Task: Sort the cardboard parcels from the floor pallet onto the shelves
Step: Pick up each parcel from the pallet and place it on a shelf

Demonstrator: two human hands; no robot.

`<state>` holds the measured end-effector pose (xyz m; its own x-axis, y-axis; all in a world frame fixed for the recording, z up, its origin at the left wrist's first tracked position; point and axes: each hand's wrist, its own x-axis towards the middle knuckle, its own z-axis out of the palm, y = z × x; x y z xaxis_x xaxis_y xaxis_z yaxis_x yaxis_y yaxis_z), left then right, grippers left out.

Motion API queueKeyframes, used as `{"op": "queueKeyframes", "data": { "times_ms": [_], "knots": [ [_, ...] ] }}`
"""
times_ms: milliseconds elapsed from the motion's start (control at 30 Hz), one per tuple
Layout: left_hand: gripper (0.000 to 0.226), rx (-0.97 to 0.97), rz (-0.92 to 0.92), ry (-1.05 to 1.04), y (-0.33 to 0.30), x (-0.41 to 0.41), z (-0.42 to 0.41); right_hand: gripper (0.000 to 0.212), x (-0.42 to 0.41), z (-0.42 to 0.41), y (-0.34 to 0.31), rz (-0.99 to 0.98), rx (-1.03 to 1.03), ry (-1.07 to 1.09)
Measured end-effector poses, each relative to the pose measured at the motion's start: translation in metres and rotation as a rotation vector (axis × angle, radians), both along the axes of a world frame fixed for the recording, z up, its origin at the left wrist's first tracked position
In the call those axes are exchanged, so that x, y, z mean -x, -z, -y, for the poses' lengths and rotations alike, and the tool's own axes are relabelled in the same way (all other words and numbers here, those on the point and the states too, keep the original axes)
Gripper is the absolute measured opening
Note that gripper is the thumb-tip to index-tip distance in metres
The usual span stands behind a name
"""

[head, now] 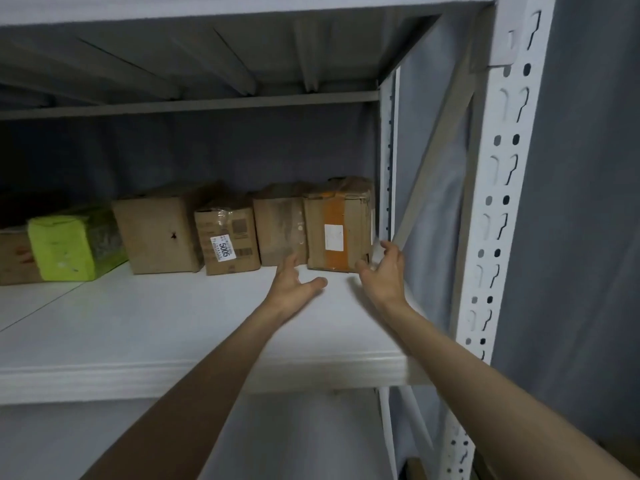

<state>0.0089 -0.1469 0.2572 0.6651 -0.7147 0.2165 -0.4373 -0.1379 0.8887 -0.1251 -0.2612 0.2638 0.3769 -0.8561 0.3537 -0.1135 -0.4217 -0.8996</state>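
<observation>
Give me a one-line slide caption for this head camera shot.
Both open hands, left hand and right hand, flank the orange-taped cardboard parcel at the right end of the white metal shelf.

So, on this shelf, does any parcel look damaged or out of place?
Yes. The tall brown box has a small dark hole in its front face. The box with orange tape at the right end looks worn, with crumpled top edges. The green package sits at an angle to the row and is the only non-brown one.
</observation>
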Motion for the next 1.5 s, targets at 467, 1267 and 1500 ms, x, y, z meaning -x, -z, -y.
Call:
{"op": "queueKeyframes", "data": {
  "times_ms": [467, 1267, 1500],
  "knots": [
    [0.102, 0.021, 0.046, 0.093, 0.003, -0.030, 0.040, 0.076, -0.014, 0.010, 0.006, -0.016, 0.033, -0.132],
    [0.124, 0.084, 0.076, 0.006, 0.000, 0.063, -0.058, 0.045, 0.054, -0.075, -0.004, 0.099, -0.142, -0.101],
    [0.143, 0.199, 0.160, -0.314, 0.020, 0.145, -0.119, 0.053, 0.113, -0.158, 0.003, 0.133, -0.156, -0.223]
  ]
}}
